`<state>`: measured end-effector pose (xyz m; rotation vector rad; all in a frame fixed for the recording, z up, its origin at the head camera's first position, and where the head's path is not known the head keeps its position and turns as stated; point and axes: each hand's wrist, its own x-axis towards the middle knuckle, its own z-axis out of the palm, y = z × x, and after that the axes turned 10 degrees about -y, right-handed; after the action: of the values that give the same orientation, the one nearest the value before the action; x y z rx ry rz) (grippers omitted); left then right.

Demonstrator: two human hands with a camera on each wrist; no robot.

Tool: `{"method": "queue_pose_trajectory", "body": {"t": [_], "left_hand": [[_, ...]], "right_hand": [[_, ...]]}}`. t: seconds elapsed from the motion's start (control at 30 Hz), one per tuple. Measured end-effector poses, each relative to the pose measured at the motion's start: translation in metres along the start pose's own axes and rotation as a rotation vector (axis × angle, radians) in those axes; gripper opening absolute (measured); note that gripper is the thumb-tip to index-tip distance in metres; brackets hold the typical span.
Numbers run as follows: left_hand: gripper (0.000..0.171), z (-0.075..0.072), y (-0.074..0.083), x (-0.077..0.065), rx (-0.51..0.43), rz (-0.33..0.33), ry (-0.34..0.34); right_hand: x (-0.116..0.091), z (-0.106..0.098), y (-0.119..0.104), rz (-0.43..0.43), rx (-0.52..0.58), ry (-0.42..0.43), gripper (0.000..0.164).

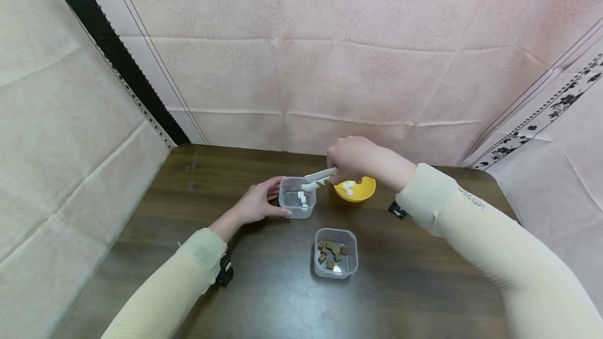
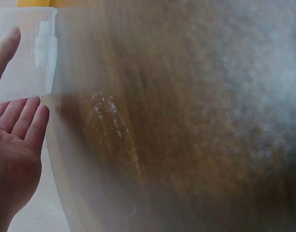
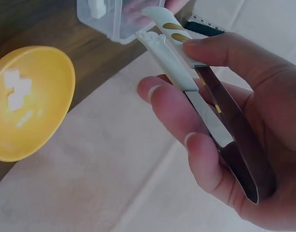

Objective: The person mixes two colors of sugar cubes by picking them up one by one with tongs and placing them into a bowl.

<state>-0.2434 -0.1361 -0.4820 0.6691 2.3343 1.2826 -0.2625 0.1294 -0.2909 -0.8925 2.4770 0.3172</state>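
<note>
White-tipped tongs (image 3: 168, 62) sit in your right hand (image 1: 354, 157), thumb and fingers wrapped round their dark arms, the tips slightly apart over the clear container (image 1: 301, 213) with white cubes (image 1: 302, 197) inside. Your right forearm slants in from the lower right in a pale sleeve (image 1: 509, 255), the hand above the back edge of the yellow bowl (image 1: 356, 198), which also holds white pieces. Your left hand (image 1: 258, 202) reaches in from the lower left and grips that container, thumb on its near side and fingers on the far side. Nearer you, apart from both hands, a second clear container (image 1: 335, 275) holds brown cubes (image 1: 331, 264). All this stands on a dark brown wooden tabletop (image 1: 264, 286), glossy near your side. Pale, creased cloth (image 1: 306, 77) hangs behind, faintly rose-patterned, with a black band (image 1: 118, 56) at left and a dark floral border (image 1: 542, 116) at right.
</note>
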Motion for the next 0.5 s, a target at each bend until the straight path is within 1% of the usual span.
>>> {"method": "queue_pose_trajectory", "body": {"t": [0.1, 0.3, 0.5], "left_hand": [[0.091, 0.000, 0.001, 0.000, 0.002, -0.003, 0.003], [0.090, -0.001, 0.002, -0.002, 0.006, -0.009, 0.002], [0.090, -0.001, 0.002, -0.001, 0.002, -0.012, -0.002]], "right_hand": [[0.007, -0.002, -0.008, 0.002, -0.039, -0.019, 0.022], [0.021, -0.006, -0.024, 0.045, -0.056, -0.066, 0.024], [0.031, -0.006, -0.034, 0.076, -0.093, -0.083, 0.022]]}}
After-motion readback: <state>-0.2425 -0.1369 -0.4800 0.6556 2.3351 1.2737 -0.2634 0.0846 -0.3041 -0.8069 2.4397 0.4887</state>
